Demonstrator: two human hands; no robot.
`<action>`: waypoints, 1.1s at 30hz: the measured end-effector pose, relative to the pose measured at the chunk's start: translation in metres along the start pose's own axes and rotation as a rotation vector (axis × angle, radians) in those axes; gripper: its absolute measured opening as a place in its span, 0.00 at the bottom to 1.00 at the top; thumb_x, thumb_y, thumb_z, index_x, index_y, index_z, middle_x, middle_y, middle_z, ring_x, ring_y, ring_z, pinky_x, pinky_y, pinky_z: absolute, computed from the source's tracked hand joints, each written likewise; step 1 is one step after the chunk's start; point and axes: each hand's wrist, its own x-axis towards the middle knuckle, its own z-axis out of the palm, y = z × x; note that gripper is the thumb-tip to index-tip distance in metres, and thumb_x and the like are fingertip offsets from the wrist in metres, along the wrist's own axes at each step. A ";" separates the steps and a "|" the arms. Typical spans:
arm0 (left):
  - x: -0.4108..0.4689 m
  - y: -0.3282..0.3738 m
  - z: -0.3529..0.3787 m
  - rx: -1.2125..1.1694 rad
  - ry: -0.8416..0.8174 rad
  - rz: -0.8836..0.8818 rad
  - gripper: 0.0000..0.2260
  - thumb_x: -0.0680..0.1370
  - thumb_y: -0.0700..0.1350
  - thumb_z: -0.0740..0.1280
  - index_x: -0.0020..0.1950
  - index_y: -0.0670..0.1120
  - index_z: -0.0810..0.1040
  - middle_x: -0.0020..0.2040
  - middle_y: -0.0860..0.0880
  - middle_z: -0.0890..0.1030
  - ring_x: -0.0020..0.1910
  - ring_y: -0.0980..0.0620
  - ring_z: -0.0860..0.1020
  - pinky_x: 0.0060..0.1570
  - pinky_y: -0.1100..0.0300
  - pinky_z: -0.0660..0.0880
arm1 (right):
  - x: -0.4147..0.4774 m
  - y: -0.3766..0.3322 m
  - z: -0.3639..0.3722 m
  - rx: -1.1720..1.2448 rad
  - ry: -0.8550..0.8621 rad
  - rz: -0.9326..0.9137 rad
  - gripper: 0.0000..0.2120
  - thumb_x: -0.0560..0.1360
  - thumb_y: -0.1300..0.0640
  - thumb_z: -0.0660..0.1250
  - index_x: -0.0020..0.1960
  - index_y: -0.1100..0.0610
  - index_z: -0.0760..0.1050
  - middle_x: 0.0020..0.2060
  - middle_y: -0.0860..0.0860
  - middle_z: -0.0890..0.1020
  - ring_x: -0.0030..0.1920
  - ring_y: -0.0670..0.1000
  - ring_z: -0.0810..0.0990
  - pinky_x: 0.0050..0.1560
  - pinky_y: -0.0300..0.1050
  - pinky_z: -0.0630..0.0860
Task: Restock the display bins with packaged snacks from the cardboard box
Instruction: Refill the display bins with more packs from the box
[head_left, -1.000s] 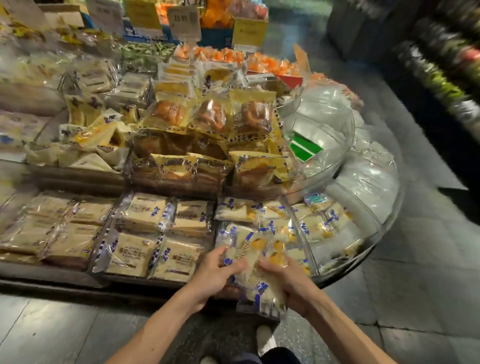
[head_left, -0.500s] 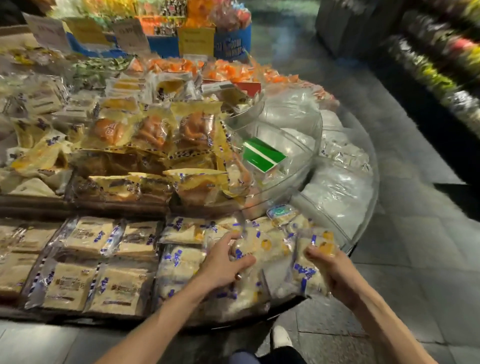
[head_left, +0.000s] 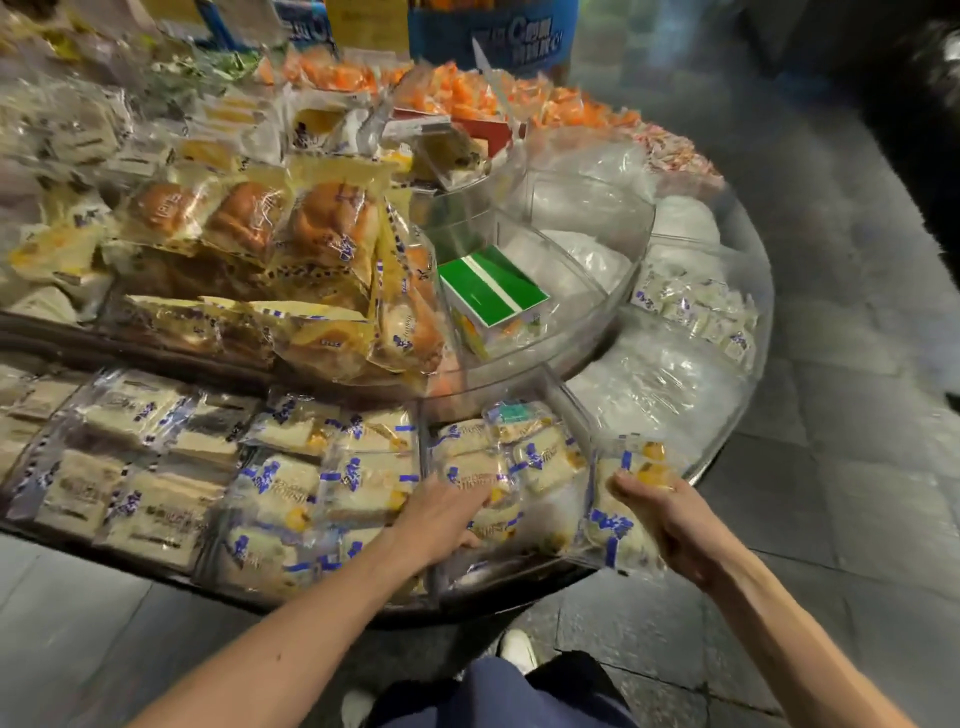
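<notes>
Clear acrylic display bins (head_left: 574, 410) ring a round stand. The near bin holds white cake packs with blue print (head_left: 540, 457). My left hand (head_left: 441, 519) lies on a pack in that bin (head_left: 480, 480), fingers reaching forward over it. My right hand (head_left: 665, 519) grips another blue-printed cake pack (head_left: 623, 499) just outside the bin's right wall, over the stand's front rim. No cardboard box is in view.
Bread packs in yellow wrap (head_left: 322, 244) pile on the upper tier. A green and white box (head_left: 493, 293) sits in an upper clear bin. Bins of clear-wrapped white packs (head_left: 660, 384) curve to the right. Grey tiled floor (head_left: 831, 467) surrounds the stand; my shoes show below.
The view has swung right along the stand. My right hand has carried its pack rightward, out past the bin wall. My left hand stays on the packs in the near bin.
</notes>
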 end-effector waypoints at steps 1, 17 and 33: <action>0.001 0.002 0.002 0.006 -0.007 -0.012 0.23 0.76 0.53 0.72 0.66 0.48 0.69 0.52 0.46 0.83 0.54 0.45 0.80 0.64 0.49 0.68 | 0.002 0.001 -0.001 -0.001 -0.016 0.030 0.20 0.74 0.61 0.72 0.61 0.74 0.76 0.57 0.68 0.81 0.59 0.68 0.80 0.62 0.60 0.78; 0.013 0.061 -0.036 -1.292 0.010 -0.126 0.17 0.77 0.58 0.68 0.53 0.45 0.77 0.47 0.43 0.84 0.38 0.50 0.81 0.36 0.56 0.78 | 0.018 -0.003 0.014 -0.105 -0.048 -0.035 0.21 0.69 0.61 0.74 0.60 0.68 0.78 0.52 0.64 0.85 0.51 0.61 0.85 0.49 0.51 0.83; 0.045 0.052 -0.046 -0.576 0.305 -0.081 0.14 0.74 0.48 0.72 0.59 0.53 0.76 0.50 0.52 0.82 0.49 0.48 0.79 0.48 0.55 0.74 | 0.013 -0.036 -0.040 0.111 0.232 -0.042 0.21 0.76 0.51 0.70 0.64 0.62 0.76 0.54 0.62 0.84 0.47 0.61 0.84 0.41 0.55 0.83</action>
